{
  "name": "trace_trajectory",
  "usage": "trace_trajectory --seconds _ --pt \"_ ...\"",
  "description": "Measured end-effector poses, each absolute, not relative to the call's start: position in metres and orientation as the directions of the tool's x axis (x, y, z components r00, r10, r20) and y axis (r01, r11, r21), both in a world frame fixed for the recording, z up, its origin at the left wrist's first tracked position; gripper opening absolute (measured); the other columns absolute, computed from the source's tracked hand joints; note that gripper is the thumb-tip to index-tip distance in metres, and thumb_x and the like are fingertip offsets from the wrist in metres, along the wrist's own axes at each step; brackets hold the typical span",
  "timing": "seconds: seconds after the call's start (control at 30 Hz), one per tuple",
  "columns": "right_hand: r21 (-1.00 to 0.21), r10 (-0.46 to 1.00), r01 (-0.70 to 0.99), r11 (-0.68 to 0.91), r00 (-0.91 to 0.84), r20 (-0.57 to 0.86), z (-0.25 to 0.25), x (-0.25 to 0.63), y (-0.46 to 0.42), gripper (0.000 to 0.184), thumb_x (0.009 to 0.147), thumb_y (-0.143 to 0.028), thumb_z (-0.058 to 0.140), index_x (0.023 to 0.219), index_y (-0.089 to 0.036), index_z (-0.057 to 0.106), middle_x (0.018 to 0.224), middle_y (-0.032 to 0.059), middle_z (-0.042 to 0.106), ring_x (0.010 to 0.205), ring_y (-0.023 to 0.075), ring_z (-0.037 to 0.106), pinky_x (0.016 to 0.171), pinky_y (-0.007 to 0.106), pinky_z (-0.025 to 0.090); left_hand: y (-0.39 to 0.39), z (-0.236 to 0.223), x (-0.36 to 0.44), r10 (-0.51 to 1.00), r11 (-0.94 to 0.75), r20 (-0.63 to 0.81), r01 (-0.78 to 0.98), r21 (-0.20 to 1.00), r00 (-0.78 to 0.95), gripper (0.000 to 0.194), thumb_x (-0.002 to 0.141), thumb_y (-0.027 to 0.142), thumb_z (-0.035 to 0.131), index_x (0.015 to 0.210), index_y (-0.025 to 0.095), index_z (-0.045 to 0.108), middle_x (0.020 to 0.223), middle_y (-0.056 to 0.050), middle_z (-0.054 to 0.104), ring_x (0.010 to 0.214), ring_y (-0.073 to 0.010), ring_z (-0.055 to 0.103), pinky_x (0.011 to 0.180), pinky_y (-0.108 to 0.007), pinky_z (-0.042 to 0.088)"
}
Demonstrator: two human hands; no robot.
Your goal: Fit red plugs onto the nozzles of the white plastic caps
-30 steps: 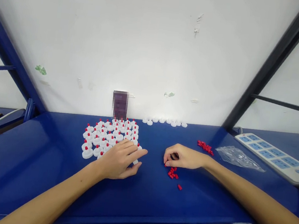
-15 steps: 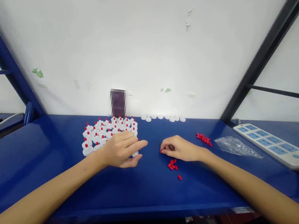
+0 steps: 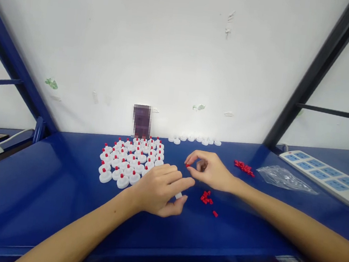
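My left hand rests on the blue table, fingers curled round a white cap that mostly hides beneath them. My right hand is raised just above the table, thumb and forefinger pinched on a small red plug close to the left fingertips. Left of the left hand stands a cluster of several white caps with red plugs. A small heap of loose red plugs lies under the right wrist, with one stray plug nearer me.
A row of plain white caps lines the wall. More red plugs and a clear plastic bag lie to the right, beside a white power strip. A black post rises on the right, and a blurred dark object stands by the wall.
My right hand lifted from the heap with a red plug and moved left and up. My left hand slid right, away from the cap cluster, carrying a white cap.
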State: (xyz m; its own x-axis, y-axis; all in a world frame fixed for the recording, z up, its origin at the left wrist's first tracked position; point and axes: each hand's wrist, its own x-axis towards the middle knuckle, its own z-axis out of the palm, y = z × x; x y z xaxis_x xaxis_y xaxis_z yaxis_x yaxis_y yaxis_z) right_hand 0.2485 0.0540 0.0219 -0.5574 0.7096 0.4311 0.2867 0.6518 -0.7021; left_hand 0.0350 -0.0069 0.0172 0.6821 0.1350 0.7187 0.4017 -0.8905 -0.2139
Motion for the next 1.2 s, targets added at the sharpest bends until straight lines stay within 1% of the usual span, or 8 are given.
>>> trace_trajectory --seconds 0.13,0.3,0.4,0.5,0.67,0.8,0.97,1.2 --pt "-0.814 0.768 0.166 0.557 -0.477 0.428 0.01 0.253 0.051 0.014 0.08 -0.025 0.068 0.08 -0.017 0.056 0.095 0.0045 0.066 0.042 0.002 0.038 0.04 0.02 0.03 -0.003 0.013 0.038 0.248 -0.877 0.702 0.463 -0.131 0.668 0.027 0.09 0.018 0.046 0.115 0.015 0.054 0.081 -0.005 0.057 0.067 -0.0176 0.052 0.058 -0.029 0.045" --pt "-0.81 0.758 0.168 0.562 -0.495 0.424 0.009 0.257 0.041 0.016 0.085 -0.032 0.066 0.089 -0.017 0.061 0.081 0.0016 0.066 0.041 0.0047 0.044 0.04 0.021 0.035 -0.005 0.01 0.041 0.274 -0.873 0.62 0.46 -0.159 0.735 0.029 0.092 0.018 0.043 0.12 0.016 0.052 0.087 -0.006 0.058 0.07 -0.0176 0.054 0.059 -0.028 0.047" --pt "-0.768 0.741 0.178 0.616 -0.461 0.488 0.013 0.255 0.036 0.02 0.093 -0.035 0.058 0.101 -0.019 0.064 0.087 0.0031 0.065 0.046 0.0066 0.05 0.041 0.021 0.041 -0.008 0.011 0.043 0.279 -0.864 0.649 0.48 -0.152 0.708 0.03 0.093 0.018 0.043 0.123 0.016 0.05 0.091 -0.007 0.06 0.071 -0.0173 0.056 0.06 -0.028 0.049" --pt "-0.702 0.7 0.2 0.683 -0.453 0.552 0.013 0.255 0.034 0.017 0.096 -0.032 0.053 0.101 -0.019 0.063 0.092 0.004 0.063 0.05 0.007 0.052 0.045 0.022 0.045 -0.009 0.014 0.043 0.258 -0.864 0.684 0.48 -0.153 0.683 0.03 0.093 0.017 0.045 0.123 0.017 0.049 0.092 -0.007 0.061 0.071 -0.0171 0.058 0.06 -0.028 0.049" --pt "-0.696 0.681 0.193 0.691 -0.497 0.538 0.014 0.259 0.026 0.014 0.099 -0.03 0.048 0.103 -0.02 0.057 0.08 0.0005 0.063 0.046 0.0073 0.055 0.044 0.021 0.044 -0.005 0.015 0.04 0.243 -0.868 0.704 0.473 -0.15 0.668 0.032 0.093 0.018 0.049 0.126 0.016 0.048 0.093 -0.008 0.063 0.075 -0.0187 0.06 0.062 -0.029 0.052" --pt "-0.649 0.627 0.181 0.739 -0.537 0.565 0.019 0.259 0.017 0.011 0.097 -0.028 0.051 0.1 -0.019 0.056 0.077 -0.0004 0.064 0.043 0.0064 0.055 0.041 0.019 0.041 -0.001 0.014 0.036 0.32 -0.843 0.714 0.531 -0.085 0.622 0.037 0.095 0.02 0.048 0.131 0.018 0.045 0.092 -0.007 0.063 0.072 -0.0178 0.06 0.064 -0.03 0.053" --pt "-0.729 0.656 0.113 0.675 -0.544 0.523 0.021 0.257 0.015 0.018 0.097 -0.035 0.054 0.106 -0.02 0.062 0.086 0.0019 0.068 0.046 0.0075 0.061 0.043 0.019 0.045 0.003 0.016 0.037 0.364 -0.85 0.739 0.527 0.014 0.568 0.039 0.095 0.02 0.049 0.133 0.018 0.042 0.1 -0.009 0.064 0.085 -0.0211 0.064 0.072 -0.033 0.055" --pt "-0.833 0.738 0.041 0.552 -0.488 0.466 0.021 0.254 0.022 0.021 0.092 -0.04 0.062 0.094 -0.019 0.064 0.071 -0.0013 0.064 0.045 0.0089 0.058 0.044 0.021 0.043 0.001 0.022 0.038 0.386 -0.851 0.7 0.525 0.019 0.601 0.035 0.097 0.021 0.043 0.132 0.018 0.042 0.097 -0.008 0.061 0.08 -0.0202 0.061 0.069 -0.033 0.054"
